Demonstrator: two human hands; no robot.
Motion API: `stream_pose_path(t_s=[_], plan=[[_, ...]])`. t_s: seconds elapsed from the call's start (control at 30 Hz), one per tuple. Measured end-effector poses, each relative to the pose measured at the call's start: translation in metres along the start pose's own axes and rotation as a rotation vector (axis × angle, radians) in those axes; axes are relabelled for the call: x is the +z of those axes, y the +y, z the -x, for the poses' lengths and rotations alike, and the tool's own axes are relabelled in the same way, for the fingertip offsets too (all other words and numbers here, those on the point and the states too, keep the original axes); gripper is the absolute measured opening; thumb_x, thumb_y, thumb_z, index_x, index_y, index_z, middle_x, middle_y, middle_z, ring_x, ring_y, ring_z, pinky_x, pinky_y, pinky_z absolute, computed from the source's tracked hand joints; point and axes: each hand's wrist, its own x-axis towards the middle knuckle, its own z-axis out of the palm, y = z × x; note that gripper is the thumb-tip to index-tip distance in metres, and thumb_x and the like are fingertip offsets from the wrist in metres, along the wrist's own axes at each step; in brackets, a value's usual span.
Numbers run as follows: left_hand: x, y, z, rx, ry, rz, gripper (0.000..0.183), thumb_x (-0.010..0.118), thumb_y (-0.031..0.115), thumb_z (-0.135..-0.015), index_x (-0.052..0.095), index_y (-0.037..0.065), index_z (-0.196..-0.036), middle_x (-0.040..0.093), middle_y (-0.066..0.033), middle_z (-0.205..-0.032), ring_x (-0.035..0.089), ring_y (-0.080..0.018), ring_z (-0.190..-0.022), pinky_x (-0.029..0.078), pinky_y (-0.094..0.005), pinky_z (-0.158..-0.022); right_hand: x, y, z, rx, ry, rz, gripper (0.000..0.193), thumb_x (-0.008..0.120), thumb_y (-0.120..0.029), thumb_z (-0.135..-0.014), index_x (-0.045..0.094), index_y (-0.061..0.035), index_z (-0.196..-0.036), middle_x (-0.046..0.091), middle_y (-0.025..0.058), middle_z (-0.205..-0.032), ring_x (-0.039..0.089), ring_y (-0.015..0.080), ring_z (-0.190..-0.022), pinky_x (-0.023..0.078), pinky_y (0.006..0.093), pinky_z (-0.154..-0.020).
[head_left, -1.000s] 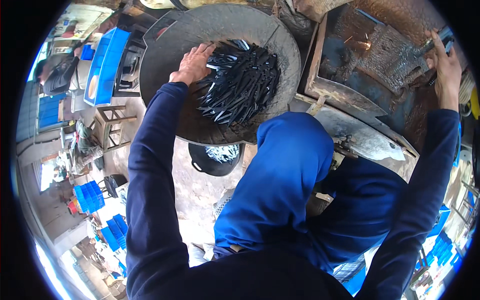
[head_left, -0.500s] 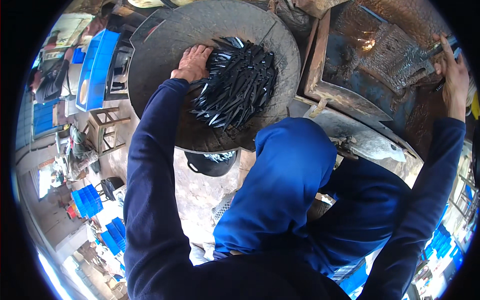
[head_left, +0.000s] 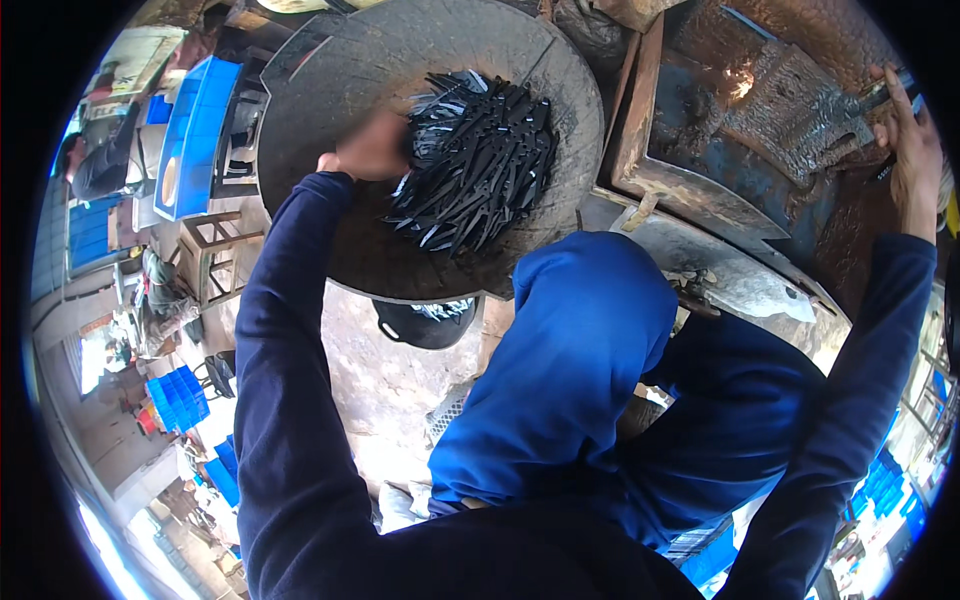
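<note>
Motion blurs my left hand (head_left: 374,148), so its fingers cannot be made out. It is at the left edge of a pile of slim dark metal blades (head_left: 485,165), some with shiny edges. Whether it holds one is hidden. The heap lies in a wide, shallow, round metal pan (head_left: 310,200). At the far right, my right hand (head_left: 912,150) is closed around a dark metal bar (head_left: 878,97) beside a wet, brown-crusted machine block (head_left: 795,110). A bright orange glow (head_left: 740,82) shows at the block's left side.
A rusty metal trough wall (head_left: 640,120) stands between pan and machine. Below the pan's front rim sits a black bucket (head_left: 430,328) with shiny pieces inside. Left are a wooden stool (head_left: 212,255) and a blue bin (head_left: 190,140). Another person (head_left: 105,165) is beyond. My knee (head_left: 595,290) is near the pan.
My left hand has slid left and a little down from the pile's upper left edge, and is now blurred. My right hand stays at the bar with hardly any shift.
</note>
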Motion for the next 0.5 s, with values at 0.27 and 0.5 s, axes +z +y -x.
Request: stream_pose_path(t_s=[0.27,0.5], plan=[[0.012,0.005,-0.007,-0.083,0.112,-0.182,0.068,0.077,0.019,-0.069,0.047,0.004,-0.127,0.048,-0.017,-0.129,0.044,-0.034,-0.127,0.038,-0.0398,-0.104,-0.005,0.009,-0.005,0.01,-0.001,0.06,0.047,0.07,-0.029,-0.089,0.057,0.0002,-0.124,0.065,-0.0001,-0.088,0.037,0.0038,-0.054,0.035,0.0184,-0.053],[0.012,0.004,-0.012,-0.102,0.041,-0.051,0.06,0.076,0.016,-0.071,0.049,0.003,-0.123,0.056,-0.0208,-0.122,0.052,-0.038,-0.117,0.043,-0.0414,-0.098,-0.004,0.009,-0.005,-0.009,0.005,0.022,0.043,0.067,-0.026,-0.091,0.058,-0.0004,-0.124,0.067,0.0012,-0.094,0.039,0.0035,-0.056,0.035,0.0179,-0.053]])
